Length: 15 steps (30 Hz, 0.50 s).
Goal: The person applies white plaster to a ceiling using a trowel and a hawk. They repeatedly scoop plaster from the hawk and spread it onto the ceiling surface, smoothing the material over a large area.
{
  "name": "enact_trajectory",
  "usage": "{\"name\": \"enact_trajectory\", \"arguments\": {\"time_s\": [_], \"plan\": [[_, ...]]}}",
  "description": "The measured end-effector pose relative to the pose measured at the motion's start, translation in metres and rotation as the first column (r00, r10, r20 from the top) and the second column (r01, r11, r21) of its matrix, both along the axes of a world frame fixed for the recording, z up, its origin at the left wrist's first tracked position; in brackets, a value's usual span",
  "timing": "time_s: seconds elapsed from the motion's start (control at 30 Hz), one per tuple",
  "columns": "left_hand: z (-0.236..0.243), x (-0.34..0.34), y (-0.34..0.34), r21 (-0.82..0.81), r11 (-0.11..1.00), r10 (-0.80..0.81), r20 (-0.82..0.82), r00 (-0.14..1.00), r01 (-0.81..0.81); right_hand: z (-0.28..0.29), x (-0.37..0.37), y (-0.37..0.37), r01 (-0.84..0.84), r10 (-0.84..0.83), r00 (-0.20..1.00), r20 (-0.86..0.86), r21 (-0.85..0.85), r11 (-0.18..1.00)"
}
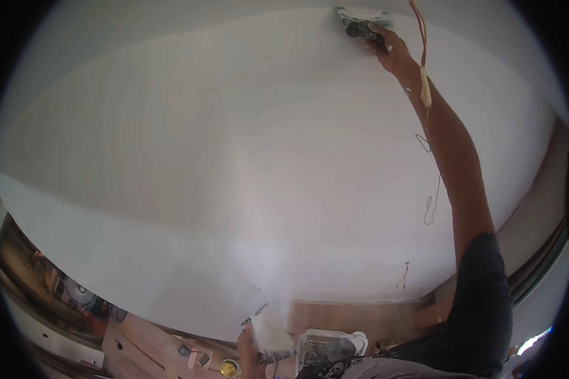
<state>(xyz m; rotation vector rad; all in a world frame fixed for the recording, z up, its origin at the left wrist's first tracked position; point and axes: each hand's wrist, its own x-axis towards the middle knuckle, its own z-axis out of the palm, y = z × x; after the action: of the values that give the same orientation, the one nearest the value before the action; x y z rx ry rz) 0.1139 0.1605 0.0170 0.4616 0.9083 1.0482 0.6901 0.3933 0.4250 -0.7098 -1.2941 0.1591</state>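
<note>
My right arm stretches up, and my right hand (393, 55) is closed around a putty knife (358, 29) with a dark grip and a wide, white-smeared blade. The blade lies at or against the upper part of a broad white surface (171, 126); exact contact is hard to tell. Low in the view, my left hand (248, 354) grips the edge of a flat, squarish plate (272, 333) coated with white paste, its edges dark in places. White specks show on my right hand and wrist.
Red and yellow electrical wires (422, 31) with a taped end hang beside my right forearm, with thin bent wire (429, 211) below. A white-smeared tub (332, 341) stands beneath. A yellow round container (229, 367) and a fan-like round object (79, 289) are at lower left.
</note>
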Motion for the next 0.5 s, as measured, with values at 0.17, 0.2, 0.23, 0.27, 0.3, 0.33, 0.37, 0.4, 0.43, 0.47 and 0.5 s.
{"name": "enact_trajectory", "arguments": {"time_s": [0.17,0.2,0.23,0.27,0.3,0.33,0.37,0.4,0.43,0.47,0.5], "plan": [[0.017,0.004,0.001,0.044,0.998,-0.041,-0.02,0.999,0.042,0.027,-0.006,-0.022,0.052,-0.077,0.983,0.168,0.148,0.988],[0.012,0.003,0.003,0.034,0.998,-0.05,-0.001,0.999,0.05,0.038,-0.001,-0.025,-0.101,0.101,0.995,-0.008,0.05,0.994],[0.008,0.001,0.004,0.023,0.999,-0.05,0.018,0.999,0.049,0.044,-0.006,-0.028,-0.276,0.267,0.943,-0.2,-0.017,0.961],[0.006,0.0,0.004,0.024,0.999,-0.05,0.016,0.999,0.049,0.046,-0.011,-0.034,-0.261,0.247,0.944,-0.221,-0.035,0.965],[0.004,-0.001,0.004,0.023,0.998,-0.051,0.014,0.999,0.051,0.046,-0.014,-0.042,-0.244,0.224,0.944,-0.242,-0.055,0.968],[0.002,-0.002,0.005,0.022,0.998,-0.053,0.012,0.999,0.053,0.045,-0.017,-0.05,-0.227,0.201,0.944,-0.263,-0.074,0.971],[0.002,-0.005,0.002,0.021,0.999,-0.028,0.029,0.999,0.028,0.045,-0.042,-0.053,-0.248,0.227,0.932,-0.283,-0.043,0.968],[0.001,-0.006,0.0,0.035,0.999,-0.016,0.049,0.999,0.014,0.049,-0.069,-0.071,-0.257,0.246,0.923,-0.295,0.003,0.966],[0.003,-0.004,0.0,0.032,0.999,-0.026,0.064,0.998,0.024,0.05,-0.076,-0.084,-0.242,0.24,0.918,-0.316,0.034,0.97],[0.006,-0.003,0.0,0.052,0.998,-0.029,0.03,0.999,0.028,0.051,-0.07,-0.093,-0.234,0.23,0.946,-0.228,0.01,0.972],[0.01,-0.002,0.0,0.072,0.997,-0.03,-0.004,1.0,0.031,0.052,-0.062,-0.101,-0.226,0.222,0.965,-0.137,-0.013,0.974]]}}
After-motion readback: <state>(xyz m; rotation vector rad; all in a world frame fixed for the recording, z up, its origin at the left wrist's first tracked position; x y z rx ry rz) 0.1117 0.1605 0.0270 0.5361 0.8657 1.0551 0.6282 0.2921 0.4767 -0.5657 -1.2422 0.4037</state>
